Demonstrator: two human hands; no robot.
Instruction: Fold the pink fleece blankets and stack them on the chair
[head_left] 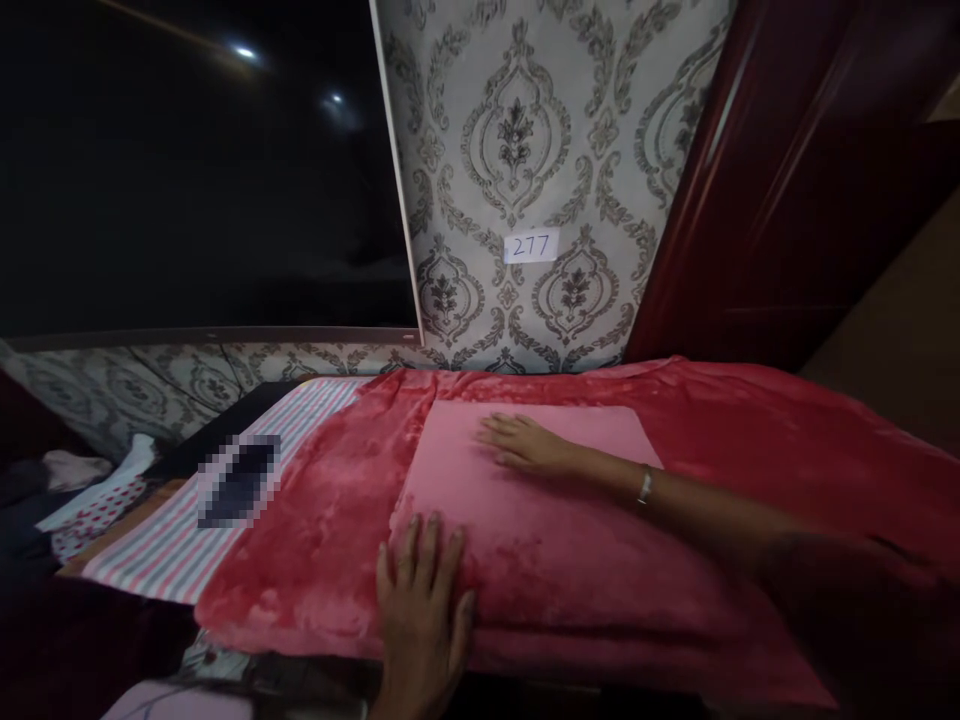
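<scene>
A red plush blanket (315, 540) lies spread over a table, with a smooth pink piece of cloth (585, 430) lying flat on its middle. My left hand (420, 590) rests on the red plush near the front edge, fingers spread and pointing away from me, by the lower left corner of the pink piece. Farther back, my right hand (521, 443) reaches in from the right and lies flat on the pink cloth, its fingers stretched out to the left and slightly blurred. Neither hand grips anything.
A striped cloth (161, 550) lies under the blanket's left side, with a blurred-out dark item (240, 485) on it. Clothes (97, 510) are heaped at far left. Behind stand a large television (202, 180), a patterned wall with a "277" label (531, 246), and a dark red wooden panel (780, 180).
</scene>
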